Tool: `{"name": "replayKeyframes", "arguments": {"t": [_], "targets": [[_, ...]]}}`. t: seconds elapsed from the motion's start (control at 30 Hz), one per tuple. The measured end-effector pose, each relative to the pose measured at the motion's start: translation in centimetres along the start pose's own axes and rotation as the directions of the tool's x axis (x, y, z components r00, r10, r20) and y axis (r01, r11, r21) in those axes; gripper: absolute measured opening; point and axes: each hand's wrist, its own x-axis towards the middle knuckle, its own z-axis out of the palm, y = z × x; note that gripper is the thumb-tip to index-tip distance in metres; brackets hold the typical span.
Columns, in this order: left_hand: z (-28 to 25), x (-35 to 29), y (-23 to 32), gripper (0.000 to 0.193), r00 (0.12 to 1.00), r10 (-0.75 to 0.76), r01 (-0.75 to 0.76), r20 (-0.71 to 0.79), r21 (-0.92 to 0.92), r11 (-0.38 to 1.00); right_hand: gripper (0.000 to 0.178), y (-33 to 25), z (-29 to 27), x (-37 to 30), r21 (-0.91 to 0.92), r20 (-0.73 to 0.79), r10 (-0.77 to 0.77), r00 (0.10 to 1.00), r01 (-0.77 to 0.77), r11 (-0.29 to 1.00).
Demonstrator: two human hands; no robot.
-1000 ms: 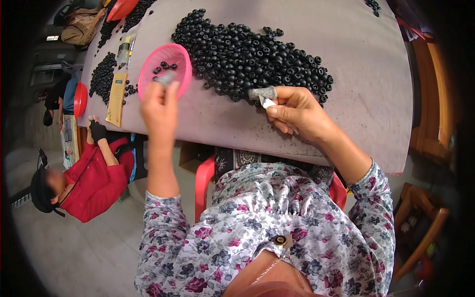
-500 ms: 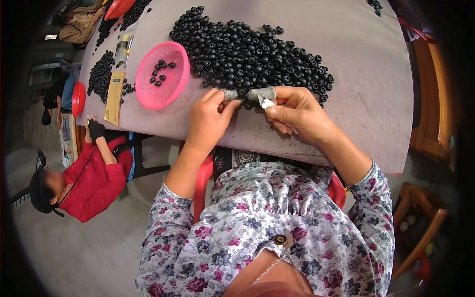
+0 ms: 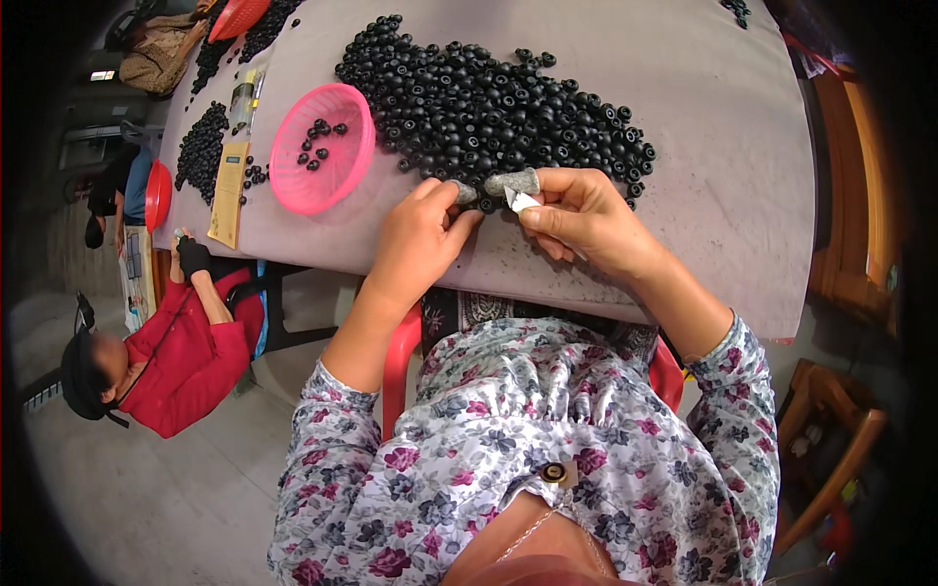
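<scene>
Since the earliest frame, the left hand (image 3: 418, 230) has been brought from above the pink basket (image 3: 327, 190) to the near edge of the heap (image 3: 489, 112), while the right hand (image 3: 589, 220) has hardly been shifted. The left thumb and index finger are bent toward each other with only a narrow gap; whether a piece is pinched there cannot be told, though one black piece (image 3: 486, 205) is seen just beyond their tips. By the right thumb, a small pointed blade (image 3: 509, 198) with a white wrapping (image 3: 526, 203) is held against the curled fingers, the index finger being stretched out above it.

Only a few pieces are gathered in the basket, left of the left fingers; far more are left in the heap, spread beyond both sets of fingertips.

The pieces are small, rounded and smooth, many with a pale-rimmed hollow. Both index fingers are covered by grey finger sleeves (image 3: 513, 183), apparently rough and fabric-like. The basket is ribbed and flared, seemingly plastic. Under the fingers, a dull mauve cloth (image 3: 703, 195) is dusted with dark crumbs.
</scene>
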Motion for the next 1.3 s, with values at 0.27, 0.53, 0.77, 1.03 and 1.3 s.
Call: {"name": "replayKeyframes", "arguments": {"t": [0.27,0.53,0.77,1.03,1.3], "targets": [[1.9,-1.7,-0.6,0.010,0.969,-0.235,0.133,-0.071,-0.652,0.747,0.018,-0.3,0.4,-0.1,-0.017,0.011,0.033,0.999,-0.033,0.999],[0.9,-2.0,0.1,0.012,0.923,-0.261,0.297,0.283,-0.955,0.016,0.026,-0.2,0.1,-0.2,-0.028,0.058,0.012,0.998,-0.011,1.000],[1.1,-2.1,-0.5,0.019,0.890,-0.018,0.450,0.455,-0.885,-0.120,0.038,-0.5,0.3,-0.5,0.097,0.176,0.012,0.984,-0.029,0.995],[1.9,-1.7,-0.6,0.024,0.853,0.114,0.515,0.510,-0.785,-0.345,0.038,-0.5,0.1,-0.5,0.094,0.250,0.048,0.967,-0.073,0.993],[2.7,-1.9,-0.4,0.023,0.852,0.098,0.503,0.515,-0.751,-0.429,0.037,-0.7,0.3,-0.5,0.052,0.205,0.035,0.978,-0.047,0.998]]}}
